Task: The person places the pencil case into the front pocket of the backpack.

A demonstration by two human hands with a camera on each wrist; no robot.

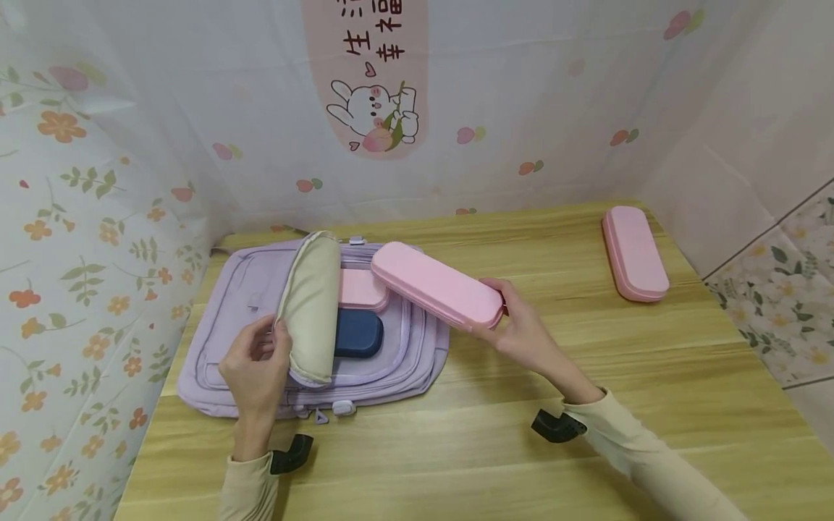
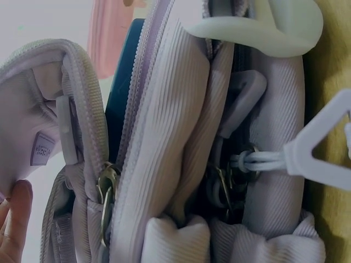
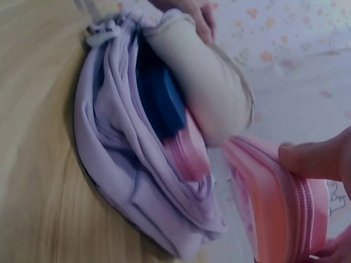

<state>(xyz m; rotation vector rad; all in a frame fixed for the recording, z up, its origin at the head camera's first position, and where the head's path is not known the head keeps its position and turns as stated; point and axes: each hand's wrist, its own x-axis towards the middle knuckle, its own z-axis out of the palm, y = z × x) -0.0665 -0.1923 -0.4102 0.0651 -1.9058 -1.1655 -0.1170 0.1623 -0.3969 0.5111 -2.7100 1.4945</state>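
A lilac backpack (image 1: 218, 329) lies flat on the table with its front pocket unzipped. My left hand (image 1: 257, 369) pinches the edge of the pocket's flap, folding it back so the cream lining (image 1: 313, 311) shows. Inside the pocket sit a pink case (image 1: 362, 288) and a dark blue case (image 1: 360, 333), side by side and partly hidden by the flap. My right hand (image 1: 526, 336) grips one end of another pink zipped case (image 1: 436, 282), thumb and fingers on opposite sides. Its far end hangs over the pocket opening, beside the pink case in there; whether they touch, I cannot tell.
Another pink case (image 1: 636, 250) lies at the table's back right. Zip pulls and a white triangular tag (image 2: 323, 148) hang from the backpack's near side. Printed cloth (image 1: 489, 94) covers the wall behind the wooden table (image 1: 469, 449).
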